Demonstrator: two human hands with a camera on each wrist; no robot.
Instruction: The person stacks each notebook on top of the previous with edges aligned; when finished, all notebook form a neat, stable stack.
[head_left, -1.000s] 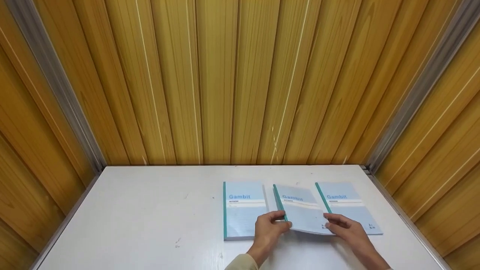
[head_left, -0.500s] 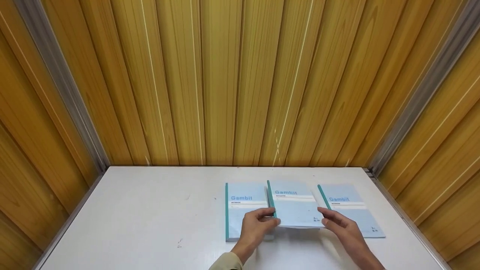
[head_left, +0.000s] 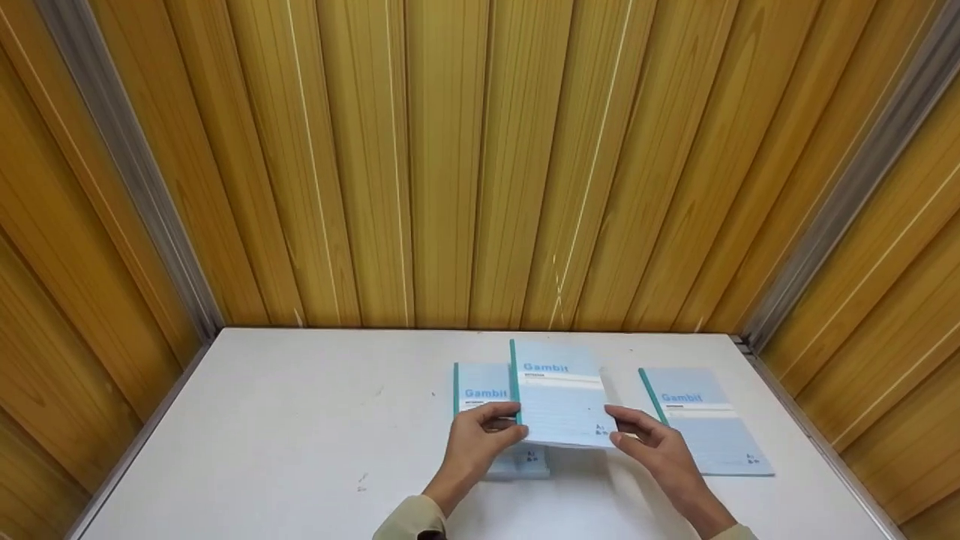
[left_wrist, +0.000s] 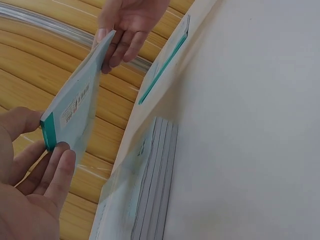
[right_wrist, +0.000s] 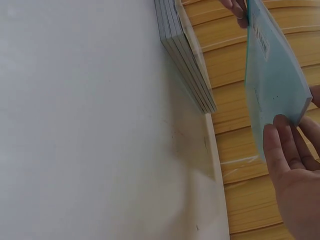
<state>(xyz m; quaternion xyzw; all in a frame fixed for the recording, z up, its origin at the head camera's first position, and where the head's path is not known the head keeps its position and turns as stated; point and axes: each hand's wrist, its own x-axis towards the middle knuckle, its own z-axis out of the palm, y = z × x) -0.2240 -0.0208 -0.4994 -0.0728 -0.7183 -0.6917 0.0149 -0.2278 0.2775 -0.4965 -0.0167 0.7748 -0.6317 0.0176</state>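
Note:
A light-blue notebook (head_left: 559, 405) with a green spine is held up off the table between both hands. My left hand (head_left: 478, 448) pinches its spine edge near the lower corner, thumb on the cover and fingers beneath. On the opposite edge, my right hand (head_left: 656, 450) pinches the lower right corner. Partly under the raised notebook lies a stack of similar notebooks (left_wrist: 155, 180), its several layers visible in the left wrist view. The barcode on the held notebook's back cover (right_wrist: 272, 85) shows in the right wrist view.
Another notebook (head_left: 712, 427) lies at the right side of the white table (head_left: 300, 420). Wood-patterned panels (head_left: 442, 165) rise behind and at both sides, joined by grey metal corner posts (head_left: 142, 172).
Both hands have lifted the middle notebook and carried it leftward, so it now overlaps the stack in the head view. The notebook at the right stays on the table.

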